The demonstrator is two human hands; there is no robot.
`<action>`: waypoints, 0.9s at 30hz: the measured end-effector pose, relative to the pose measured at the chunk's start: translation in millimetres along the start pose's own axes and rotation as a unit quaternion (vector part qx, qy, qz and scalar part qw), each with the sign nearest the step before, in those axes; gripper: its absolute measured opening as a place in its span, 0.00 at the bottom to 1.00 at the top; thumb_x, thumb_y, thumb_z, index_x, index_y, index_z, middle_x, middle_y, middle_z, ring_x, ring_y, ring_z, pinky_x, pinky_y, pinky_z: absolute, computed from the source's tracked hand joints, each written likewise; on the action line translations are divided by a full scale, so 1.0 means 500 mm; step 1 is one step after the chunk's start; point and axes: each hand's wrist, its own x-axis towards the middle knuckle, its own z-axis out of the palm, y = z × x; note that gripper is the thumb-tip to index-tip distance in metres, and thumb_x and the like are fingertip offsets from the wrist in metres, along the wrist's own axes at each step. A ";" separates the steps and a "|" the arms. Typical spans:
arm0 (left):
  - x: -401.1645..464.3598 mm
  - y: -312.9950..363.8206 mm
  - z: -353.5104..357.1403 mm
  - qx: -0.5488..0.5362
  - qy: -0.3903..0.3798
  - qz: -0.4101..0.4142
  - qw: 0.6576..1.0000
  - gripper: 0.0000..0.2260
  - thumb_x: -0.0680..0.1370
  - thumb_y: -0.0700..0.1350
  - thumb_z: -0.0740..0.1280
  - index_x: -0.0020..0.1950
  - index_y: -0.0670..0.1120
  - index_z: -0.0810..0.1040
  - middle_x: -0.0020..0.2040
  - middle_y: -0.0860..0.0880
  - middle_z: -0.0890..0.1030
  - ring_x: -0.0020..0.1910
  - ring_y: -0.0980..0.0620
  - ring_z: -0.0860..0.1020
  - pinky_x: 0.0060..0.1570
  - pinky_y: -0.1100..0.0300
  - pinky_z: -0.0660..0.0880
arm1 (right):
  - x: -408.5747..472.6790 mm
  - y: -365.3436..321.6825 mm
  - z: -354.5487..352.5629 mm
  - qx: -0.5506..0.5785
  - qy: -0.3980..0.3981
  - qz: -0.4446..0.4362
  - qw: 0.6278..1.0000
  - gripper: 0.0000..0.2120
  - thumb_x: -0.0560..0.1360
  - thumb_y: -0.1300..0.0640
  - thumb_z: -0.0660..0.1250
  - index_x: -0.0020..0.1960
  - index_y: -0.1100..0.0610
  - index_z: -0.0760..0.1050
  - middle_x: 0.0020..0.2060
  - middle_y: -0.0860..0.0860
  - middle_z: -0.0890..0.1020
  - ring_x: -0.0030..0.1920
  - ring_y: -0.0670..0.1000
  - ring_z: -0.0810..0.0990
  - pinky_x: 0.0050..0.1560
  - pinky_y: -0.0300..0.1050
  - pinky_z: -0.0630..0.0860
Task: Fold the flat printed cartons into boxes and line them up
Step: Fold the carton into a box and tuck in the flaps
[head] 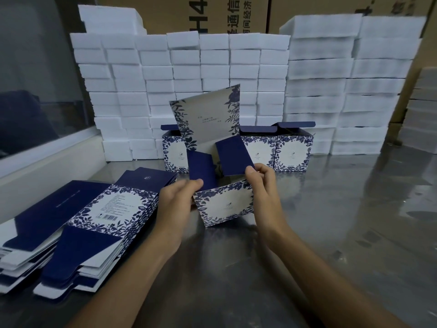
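At the centre of the frame both hands hold a half-opened carton [224, 204] just above the steel table [331, 233], its long axis running up and away from the person. The left hand [176, 202] pinches the left dark-blue flap [199, 168]; the right hand [261, 185] pinches the right flap [234, 155]. Both flaps stand just above the fingers, so folding them inward looks like the next move. The stack of flat cartons [94, 223] lies at lower left, nearer the left hand. About 3 folded boxes [293, 150] stand in a row behind, before a wall of white foam blocks [189, 67].
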 end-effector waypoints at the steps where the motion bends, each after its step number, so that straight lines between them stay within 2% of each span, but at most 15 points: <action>1: 0.000 0.002 0.000 0.019 0.008 0.019 1.000 0.19 0.77 0.39 0.67 0.26 0.47 0.71 0.22 0.56 0.68 0.23 0.60 0.67 0.28 0.67 0.66 | -0.001 -0.002 0.000 -0.001 0.003 -0.010 1.000 0.16 0.73 0.37 0.63 0.57 0.43 0.71 0.57 0.45 0.79 0.51 0.34 0.79 0.46 0.25 0.72; 3: 0.000 0.003 0.001 0.049 0.009 0.038 0.998 0.18 0.78 0.37 0.65 0.28 0.41 0.67 0.21 0.55 0.61 0.22 0.58 0.60 0.25 0.65 0.60 | -0.002 -0.004 0.001 -0.004 0.008 -0.031 0.999 0.15 0.73 0.39 0.63 0.57 0.44 0.71 0.56 0.45 0.79 0.51 0.35 0.78 0.46 0.25 0.72; 4: -0.001 0.003 0.001 0.056 0.008 0.037 0.998 0.15 0.77 0.36 0.65 0.30 0.38 0.68 0.21 0.54 0.60 0.22 0.58 0.59 0.25 0.64 0.60 | -0.003 -0.005 0.001 -0.006 0.012 -0.042 0.999 0.15 0.74 0.40 0.64 0.58 0.44 0.72 0.56 0.45 0.79 0.52 0.36 0.79 0.47 0.26 0.73; 8: -0.002 -0.001 0.001 0.038 0.005 -0.004 0.999 0.15 0.75 0.32 0.63 0.29 0.40 0.70 0.19 0.53 0.64 0.21 0.54 0.66 0.25 0.65 0.68 | -0.007 -0.010 -0.004 -0.035 0.044 -0.094 0.994 0.14 0.74 0.41 0.66 0.56 0.44 0.74 0.52 0.40 0.81 0.53 0.38 0.79 0.48 0.32 0.76; 11: 0.000 -0.010 0.001 0.019 0.006 -0.032 0.999 0.15 0.79 0.41 0.66 0.32 0.39 0.74 0.23 0.45 0.71 0.24 0.48 0.69 0.34 0.55 0.72 | -0.011 -0.015 -0.007 -0.065 0.052 -0.122 0.989 0.18 0.71 0.37 0.65 0.56 0.45 0.74 0.53 0.42 0.81 0.54 0.39 0.79 0.51 0.39 0.78; 14: 0.006 -0.022 -0.002 0.007 0.034 -0.050 0.998 0.18 0.80 0.49 0.66 0.35 0.39 0.77 0.29 0.41 0.75 0.27 0.48 0.72 0.25 0.58 0.70 | -0.015 -0.017 -0.005 -0.101 0.055 -0.141 0.983 0.21 0.72 0.37 0.64 0.57 0.48 0.76 0.54 0.48 0.81 0.58 0.47 0.79 0.58 0.55 0.78; 16: 0.012 -0.027 -0.007 0.002 0.054 -0.049 0.997 0.18 0.80 0.51 0.65 0.34 0.41 0.77 0.29 0.43 0.76 0.26 0.50 0.73 0.22 0.61 0.70 | -0.017 -0.016 -0.003 -0.111 0.058 -0.149 0.981 0.23 0.72 0.37 0.64 0.58 0.51 0.76 0.54 0.49 0.81 0.58 0.52 0.79 0.57 0.60 0.77; 19: 0.022 -0.033 -0.021 0.020 0.068 -0.044 0.997 0.16 0.81 0.52 0.64 0.40 0.42 0.74 0.32 0.42 0.73 0.29 0.49 0.71 0.22 0.63 0.67 | -0.019 -0.017 -0.003 -0.116 0.055 -0.158 0.979 0.22 0.73 0.37 0.63 0.58 0.52 0.77 0.54 0.49 0.81 0.58 0.53 0.79 0.56 0.62 0.77; 22: 0.028 -0.041 -0.028 0.035 0.063 -0.039 0.997 0.10 0.82 0.47 0.62 0.43 0.43 0.71 0.36 0.43 0.71 0.34 0.47 0.68 0.23 0.62 0.65 | -0.020 -0.020 -0.001 -0.121 0.050 -0.159 0.979 0.22 0.73 0.37 0.64 0.57 0.51 0.77 0.54 0.48 0.81 0.58 0.51 0.80 0.56 0.62 0.78; 27: 0.025 -0.047 -0.029 0.031 0.058 -0.043 0.997 0.13 0.81 0.45 0.62 0.37 0.44 0.71 0.24 0.50 0.72 0.23 0.56 0.71 0.21 0.65 0.66 | -0.019 -0.021 -0.003 -0.118 0.050 -0.156 0.979 0.22 0.73 0.36 0.63 0.57 0.50 0.77 0.54 0.47 0.81 0.58 0.52 0.79 0.55 0.63 0.78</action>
